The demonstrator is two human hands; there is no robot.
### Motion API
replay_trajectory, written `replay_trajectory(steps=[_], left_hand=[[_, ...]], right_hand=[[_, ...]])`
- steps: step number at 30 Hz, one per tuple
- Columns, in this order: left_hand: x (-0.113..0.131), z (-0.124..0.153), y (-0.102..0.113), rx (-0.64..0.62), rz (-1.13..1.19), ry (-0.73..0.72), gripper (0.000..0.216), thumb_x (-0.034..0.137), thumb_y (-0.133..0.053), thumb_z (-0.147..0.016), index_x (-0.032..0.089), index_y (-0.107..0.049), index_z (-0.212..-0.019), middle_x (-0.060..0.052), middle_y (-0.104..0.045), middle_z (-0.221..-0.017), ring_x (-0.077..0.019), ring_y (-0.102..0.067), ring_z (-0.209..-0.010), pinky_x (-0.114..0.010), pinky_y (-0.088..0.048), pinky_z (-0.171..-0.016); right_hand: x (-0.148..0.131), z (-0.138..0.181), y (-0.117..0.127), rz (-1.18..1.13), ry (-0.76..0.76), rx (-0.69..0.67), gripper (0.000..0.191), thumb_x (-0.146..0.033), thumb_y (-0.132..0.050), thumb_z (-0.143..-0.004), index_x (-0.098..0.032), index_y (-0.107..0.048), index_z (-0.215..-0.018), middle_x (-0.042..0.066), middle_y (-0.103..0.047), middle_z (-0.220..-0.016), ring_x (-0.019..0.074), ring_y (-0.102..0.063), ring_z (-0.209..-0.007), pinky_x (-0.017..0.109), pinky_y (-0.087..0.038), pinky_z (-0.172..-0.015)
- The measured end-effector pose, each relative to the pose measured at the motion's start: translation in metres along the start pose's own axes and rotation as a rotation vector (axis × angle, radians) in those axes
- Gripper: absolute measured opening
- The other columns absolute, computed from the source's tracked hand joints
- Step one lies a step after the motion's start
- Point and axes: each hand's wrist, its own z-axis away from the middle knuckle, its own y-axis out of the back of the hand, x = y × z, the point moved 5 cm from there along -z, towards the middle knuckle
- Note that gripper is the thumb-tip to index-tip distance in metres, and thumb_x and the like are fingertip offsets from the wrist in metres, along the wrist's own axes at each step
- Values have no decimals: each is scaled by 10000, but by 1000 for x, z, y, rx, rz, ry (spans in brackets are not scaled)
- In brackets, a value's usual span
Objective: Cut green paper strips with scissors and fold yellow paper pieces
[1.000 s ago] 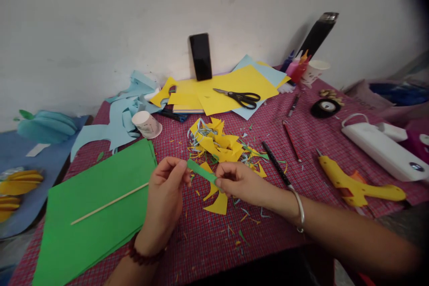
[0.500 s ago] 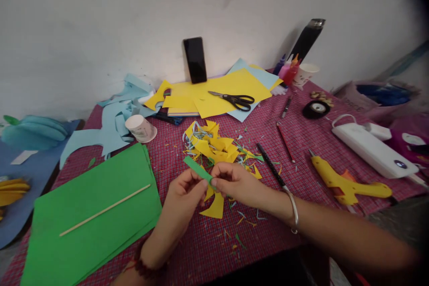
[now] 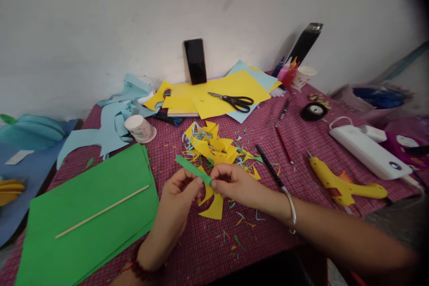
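A narrow green paper strip [image 3: 188,166] is held between my two hands above the table's middle. My left hand [image 3: 182,192] pinches it along its length, and its free end sticks out to the upper left. At the strip's right end, the fingertips of my right hand [image 3: 231,182] are closed on it; that end looks curled, though the fingers partly hide it. Beneath and behind the hands lies a heap of yellow paper scraps [image 3: 214,145] with thin blue and green shreds. To the left, a wooden stick [image 3: 102,211] rests on a stack of green paper [image 3: 90,187].
Black-handled scissors [image 3: 234,100] lie on yellow sheets [image 3: 248,85] at the back, near a phone [image 3: 195,61] leaning on the wall. A paper cup [image 3: 139,128] stands left. On the right are a black pen [image 3: 270,165], a red pencil [image 3: 284,144] and a yellow glue gun [image 3: 342,181].
My left hand has slid slightly left along the strip, away from my right hand, so more green shows between them. My right hand keeps its pinch. The view has shifted a little.
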Motion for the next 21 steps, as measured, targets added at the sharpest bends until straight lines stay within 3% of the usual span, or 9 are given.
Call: replay_trajectory(steps=[3, 5, 8, 11, 13, 16, 21], left_hand=[[3, -1, 2, 23, 2, 0, 134, 237, -706, -656, 163, -600, -620, 46, -551, -517, -73, -466, -444, -197, -387, -452], [6, -4, 6, 60, 23, -1, 153, 248, -718, -640, 161, -596, -606, 41, -557, -509, -80, -475, -448, -202, -398, -450], [11, -9, 14, 124, 79, -1, 190, 263, -740, -611, 160, -582, -591, 35, -570, -507, -87, -482, -451, -206, -404, -443], [13, -14, 22, 167, 120, 0, 205, 268, -755, -593, 156, -583, -604, 31, -588, -535, -88, -491, -460, -205, -396, -439], [13, -16, 24, 169, 133, -6, 207, 272, -752, -600, 153, -581, -604, 31, -587, -544, -85, -494, -467, -205, -395, -449], [11, -18, 26, 161, 140, -21, 204, 268, -730, -623, 159, -562, -586, 35, -573, -533, -83, -486, -465, -207, -396, -462], [9, -20, 29, 166, 129, -28, 169, 245, -680, -651, 170, -548, -577, 44, -551, -512, -82, -477, -463, -202, -384, -461]], right_hand=[[-7, 4, 3, 52, 33, 8, 102, -237, -554, -803, -193, -506, -725, -72, -436, -562, 68, -375, -481, 206, -301, -458], [-25, 7, 17, 181, 144, 83, 72, -246, -546, -826, -189, -550, -782, -41, -515, -631, 90, -452, -548, 221, -358, -510], [-65, 3, 63, 552, 356, 357, 123, -247, -515, -873, -185, -609, -921, 25, -638, -828, 140, -568, -726, 263, -440, -659], [-90, -21, 123, 980, 325, 603, 244, -204, -439, -913, -153, -613, -1077, 97, -671, -1007, 195, -611, -882, 304, -457, -791], [-90, -49, 156, 1316, 140, 592, 347, -139, -419, -906, -128, -572, -1217, 139, -626, -1188, 218, -586, -1045, 297, -429, -889], [-79, -84, 189, 1435, 21, 532, 395, -105, -464, -864, -75, -580, -1240, 199, -624, -1183, 263, -597, -1041, 312, -424, -886], [-63, -108, 205, 1555, -77, 432, 428, -105, -491, -848, -72, -566, -1268, 220, -639, -1138, 290, -605, -1026, 354, -411, -883]])
